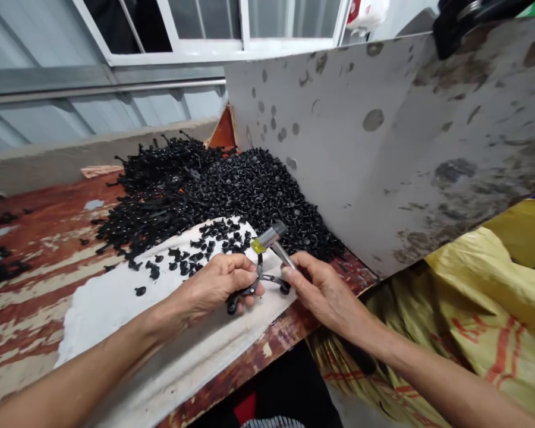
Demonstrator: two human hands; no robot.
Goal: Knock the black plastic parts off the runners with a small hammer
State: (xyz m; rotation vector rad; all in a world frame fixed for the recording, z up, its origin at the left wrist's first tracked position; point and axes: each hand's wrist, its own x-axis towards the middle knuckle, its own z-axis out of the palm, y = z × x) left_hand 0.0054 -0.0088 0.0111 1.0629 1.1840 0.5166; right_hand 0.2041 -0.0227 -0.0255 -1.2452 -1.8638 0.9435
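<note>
Left hand (218, 285) clamped on a black sprue (267, 279), right hand (321, 291) clamped on a small hammer (274, 241); the big black pile (214, 190) at twelve o'clock looks mostly unworked.

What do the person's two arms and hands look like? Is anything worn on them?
Both forearms are bare as far as the picture shows, with no sleeves in view. The left hand and the right hand wear no gloves. No watch, ring or bracelet is visible. The fingernails are short.
</note>
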